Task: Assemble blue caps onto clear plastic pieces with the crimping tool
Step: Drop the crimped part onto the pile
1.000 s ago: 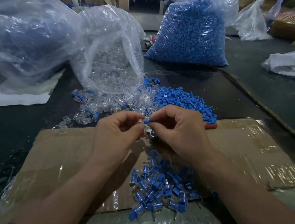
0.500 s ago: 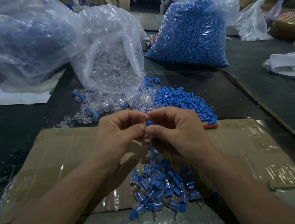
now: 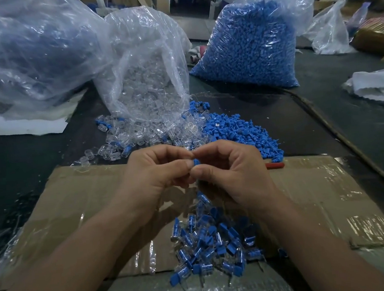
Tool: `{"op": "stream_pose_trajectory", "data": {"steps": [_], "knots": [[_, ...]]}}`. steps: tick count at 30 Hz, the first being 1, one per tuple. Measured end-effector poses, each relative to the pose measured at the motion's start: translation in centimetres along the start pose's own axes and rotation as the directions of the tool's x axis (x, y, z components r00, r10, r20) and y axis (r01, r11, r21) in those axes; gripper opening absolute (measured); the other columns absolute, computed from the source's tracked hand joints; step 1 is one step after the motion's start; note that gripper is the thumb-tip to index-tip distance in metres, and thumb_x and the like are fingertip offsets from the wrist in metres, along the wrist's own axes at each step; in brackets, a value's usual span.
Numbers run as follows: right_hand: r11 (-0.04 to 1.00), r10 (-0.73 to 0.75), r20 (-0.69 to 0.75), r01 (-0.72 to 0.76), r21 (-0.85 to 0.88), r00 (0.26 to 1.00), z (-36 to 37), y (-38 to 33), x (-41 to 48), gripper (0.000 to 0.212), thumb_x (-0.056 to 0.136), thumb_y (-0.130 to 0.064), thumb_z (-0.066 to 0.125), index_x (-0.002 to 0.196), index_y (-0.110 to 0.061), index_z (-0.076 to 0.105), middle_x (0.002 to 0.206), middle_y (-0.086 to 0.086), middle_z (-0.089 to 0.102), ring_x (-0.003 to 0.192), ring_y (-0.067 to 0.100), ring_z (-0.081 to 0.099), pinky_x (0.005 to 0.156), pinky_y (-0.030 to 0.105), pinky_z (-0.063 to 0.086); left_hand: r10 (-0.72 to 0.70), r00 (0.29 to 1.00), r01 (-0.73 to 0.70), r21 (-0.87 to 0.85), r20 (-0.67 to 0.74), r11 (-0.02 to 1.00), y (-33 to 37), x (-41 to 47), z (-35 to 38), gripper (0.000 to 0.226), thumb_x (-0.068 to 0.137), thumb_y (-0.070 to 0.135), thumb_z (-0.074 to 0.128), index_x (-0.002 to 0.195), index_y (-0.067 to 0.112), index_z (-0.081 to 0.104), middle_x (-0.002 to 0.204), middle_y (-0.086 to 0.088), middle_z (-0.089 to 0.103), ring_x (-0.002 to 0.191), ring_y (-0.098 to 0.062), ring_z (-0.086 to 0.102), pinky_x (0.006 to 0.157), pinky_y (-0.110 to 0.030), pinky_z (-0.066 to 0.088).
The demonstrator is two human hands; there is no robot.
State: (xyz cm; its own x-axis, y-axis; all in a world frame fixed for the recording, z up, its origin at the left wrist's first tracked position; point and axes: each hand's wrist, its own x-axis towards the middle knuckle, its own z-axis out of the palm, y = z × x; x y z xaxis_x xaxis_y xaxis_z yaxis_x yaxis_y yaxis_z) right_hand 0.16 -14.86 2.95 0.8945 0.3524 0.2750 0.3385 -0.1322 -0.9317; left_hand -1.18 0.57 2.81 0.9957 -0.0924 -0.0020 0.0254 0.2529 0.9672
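My left hand [image 3: 156, 171] and my right hand [image 3: 232, 172] meet fingertip to fingertip over the cardboard. Between them they pinch a small blue cap [image 3: 196, 162]; any clear piece under it is hidden by my fingers. Loose clear plastic pieces [image 3: 139, 136] spill from an open bag just beyond my hands, with a heap of loose blue caps [image 3: 238, 132] to their right. Below my hands lies a pile of assembled blue-and-clear pieces [image 3: 213, 243]. A red handle [image 3: 275, 165] pokes out behind my right hand; the rest of it is hidden.
Taped flat cardboard [image 3: 330, 193] covers the near table. A full bag of blue caps [image 3: 252, 47] stands at the back right, a clear bag of clear pieces [image 3: 146, 63] in the middle, a large bag [image 3: 27, 48] at the left. White plastic [image 3: 378, 82] lies far right.
My fingertips have closed in tighter around the blue cap and both hands have shifted slightly. The piles and bags have not moved.
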Motion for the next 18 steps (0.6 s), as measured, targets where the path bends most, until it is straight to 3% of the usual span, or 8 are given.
{"op": "stream_pose_trajectory", "data": {"steps": [5, 8, 18], "knots": [[0.989, -0.111, -0.016, 0.109, -0.100, 0.994, -0.02, 0.24, -0.02, 0.029, 0.070, -0.011, 0.073, 0.093, -0.027, 0.068, 0.083, -0.014, 0.069, 0.082, 0.003, 0.066, 0.072, 0.015, 0.052, -0.042, 0.999, 0.042, -0.009, -0.028, 0.999, 0.19, 0.12, 0.12, 0.009, 0.051, 0.009, 0.069, 0.060, 0.012, 0.072, 0.056, -0.008, 0.064, 0.047, -0.014, 0.060, 0.045, -0.018, 0.048], [0.964, -0.186, -0.048, 0.173, -0.200, 0.981, -0.10, 0.24, -0.02, 0.032, 0.071, -0.013, 0.072, 0.102, -0.017, 0.066, 0.086, -0.014, 0.067, 0.082, 0.003, 0.066, 0.072, 0.017, 0.053, -0.063, 0.998, 0.062, -0.021, -0.024, 0.998, 0.15, 0.22, 0.06, 0.010, 0.050, 0.009, 0.069, 0.059, 0.013, 0.072, 0.055, -0.009, 0.065, 0.046, -0.014, 0.060, 0.045, -0.018, 0.049], [0.913, -0.294, -0.057, 0.262, -0.314, 0.954, -0.61, 0.06, 0.03, 0.032, 0.072, -0.010, 0.070, 0.103, -0.014, 0.062, 0.087, -0.008, 0.066, 0.082, 0.001, 0.065, 0.071, 0.012, 0.051, -0.094, 0.994, 0.098, -0.063, 0.052, 0.993, 0.02, 0.56, -0.46, 0.014, 0.053, 0.003, 0.066, 0.063, 0.009, 0.073, 0.059, -0.011, 0.067, 0.049, -0.016, 0.063, 0.047, -0.020, 0.050]]}}
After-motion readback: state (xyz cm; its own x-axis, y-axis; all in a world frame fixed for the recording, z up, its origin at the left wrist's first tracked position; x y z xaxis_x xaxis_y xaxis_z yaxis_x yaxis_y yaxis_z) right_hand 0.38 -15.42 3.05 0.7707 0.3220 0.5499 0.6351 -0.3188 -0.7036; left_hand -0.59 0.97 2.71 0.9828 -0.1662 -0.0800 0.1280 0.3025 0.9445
